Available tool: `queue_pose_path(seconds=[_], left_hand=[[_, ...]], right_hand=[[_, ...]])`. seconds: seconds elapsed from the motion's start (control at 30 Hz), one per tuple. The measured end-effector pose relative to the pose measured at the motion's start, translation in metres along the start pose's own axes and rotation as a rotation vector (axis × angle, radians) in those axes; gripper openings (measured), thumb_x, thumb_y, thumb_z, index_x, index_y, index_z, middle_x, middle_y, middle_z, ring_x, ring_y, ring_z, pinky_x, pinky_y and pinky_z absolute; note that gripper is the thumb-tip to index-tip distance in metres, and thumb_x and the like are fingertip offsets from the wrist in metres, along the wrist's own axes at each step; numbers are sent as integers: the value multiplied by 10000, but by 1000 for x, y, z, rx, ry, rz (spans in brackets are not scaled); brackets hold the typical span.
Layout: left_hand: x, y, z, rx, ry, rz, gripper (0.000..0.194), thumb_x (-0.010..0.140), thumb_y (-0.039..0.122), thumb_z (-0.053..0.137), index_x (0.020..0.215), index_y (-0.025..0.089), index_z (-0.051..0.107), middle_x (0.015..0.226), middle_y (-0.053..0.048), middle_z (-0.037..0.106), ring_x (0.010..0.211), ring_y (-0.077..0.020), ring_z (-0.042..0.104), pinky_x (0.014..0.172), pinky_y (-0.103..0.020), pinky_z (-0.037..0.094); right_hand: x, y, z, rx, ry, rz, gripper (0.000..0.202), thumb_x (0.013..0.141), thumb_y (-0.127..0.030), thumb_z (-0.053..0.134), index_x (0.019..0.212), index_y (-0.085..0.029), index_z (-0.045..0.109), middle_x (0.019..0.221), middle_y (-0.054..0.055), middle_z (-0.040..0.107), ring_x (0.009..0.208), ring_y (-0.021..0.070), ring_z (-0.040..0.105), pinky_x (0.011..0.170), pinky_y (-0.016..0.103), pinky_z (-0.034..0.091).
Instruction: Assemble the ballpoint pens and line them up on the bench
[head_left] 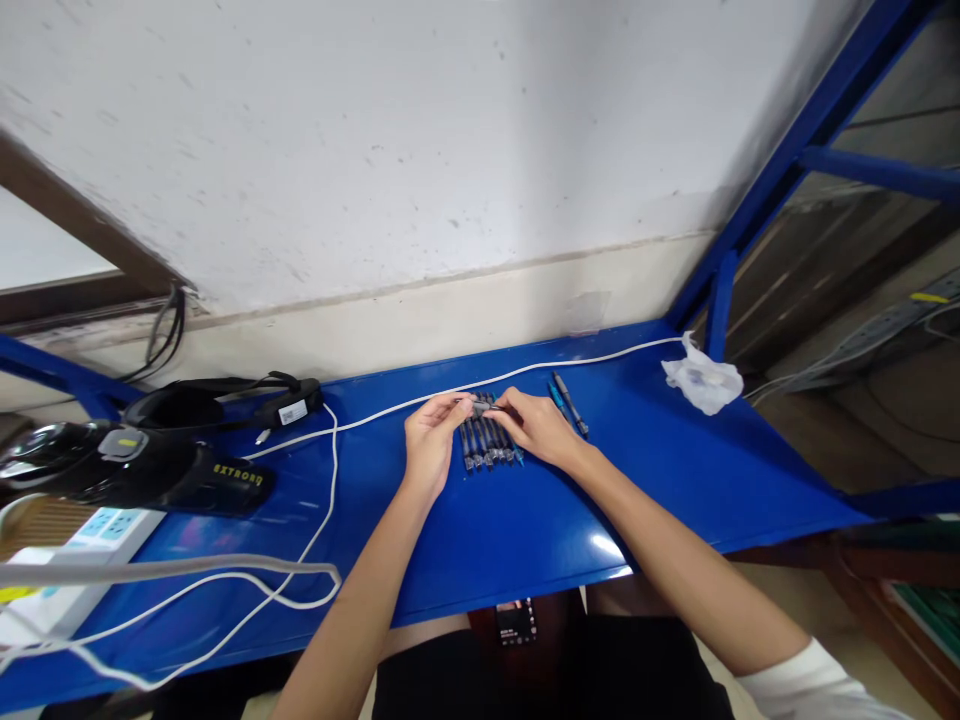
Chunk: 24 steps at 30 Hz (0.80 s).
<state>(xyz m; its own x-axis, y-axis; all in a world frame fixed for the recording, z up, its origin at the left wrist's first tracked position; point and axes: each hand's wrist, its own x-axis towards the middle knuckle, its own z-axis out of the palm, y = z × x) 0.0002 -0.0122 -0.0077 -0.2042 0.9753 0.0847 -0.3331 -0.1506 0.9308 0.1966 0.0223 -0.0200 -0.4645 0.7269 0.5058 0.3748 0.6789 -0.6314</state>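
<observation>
My left hand (433, 435) and my right hand (541, 428) meet over the blue tabletop, fingers pinched on opposite ends of a grey pen (480, 408). The pen lies roughly sideways between them, and its ends are partly covered by my fingers. Just below it, a row of several dark pens (486, 445) lies side by side on the table, with a blue one at the right end. Beyond my right hand rest a grey pen (571, 402) and a blue pen (557, 396), close together.
A crumpled white plastic bag (703, 378) sits at the right. White cables (330, 490) cross the blue table (510, 545). At the left are a black vacuum-like device (187, 475), a black strap (217, 400) and a power strip (112, 530). A phone (516, 622) is below the front edge.
</observation>
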Motion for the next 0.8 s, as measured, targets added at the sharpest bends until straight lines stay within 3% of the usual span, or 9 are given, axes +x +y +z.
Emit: queue_pose_path(seconds=[0.23,0.4,0.53,0.8], left_hand=[[0,3,0,-84,-76,20,259,768,253,945,1006,204,857,1103,-89,827,1065,-198,750,1029,-313,546],[5,5,-3,-223,64,-1,309,743,255,962,1024,198,845,1103,-81,829,1014,-168,757,1010,-297,553],[11,6,-10,-292,172,-15,298,755,223,947,1028,187,835,1169,-86,812,1062,-165,744,1000,-287,558],[11,6,-12,-300,154,-8,269,784,228,934,1028,191,828,1155,-75,806,1061,-154,738,1007,-281,551]], right_hand=[[1,-3,0,115,-36,19,225,1116,-414,557,1035,-224,648,865,18,708,720,172,623,712,286,433],[3,1,2,137,114,36,261,1039,-431,683,1201,-235,624,989,48,709,805,194,652,753,307,494],[6,1,0,90,233,-9,170,1049,-390,670,1123,-237,678,987,57,711,768,189,638,727,316,503],[7,-4,-7,136,159,27,249,1097,-393,576,994,-224,727,865,31,709,763,186,631,750,316,475]])
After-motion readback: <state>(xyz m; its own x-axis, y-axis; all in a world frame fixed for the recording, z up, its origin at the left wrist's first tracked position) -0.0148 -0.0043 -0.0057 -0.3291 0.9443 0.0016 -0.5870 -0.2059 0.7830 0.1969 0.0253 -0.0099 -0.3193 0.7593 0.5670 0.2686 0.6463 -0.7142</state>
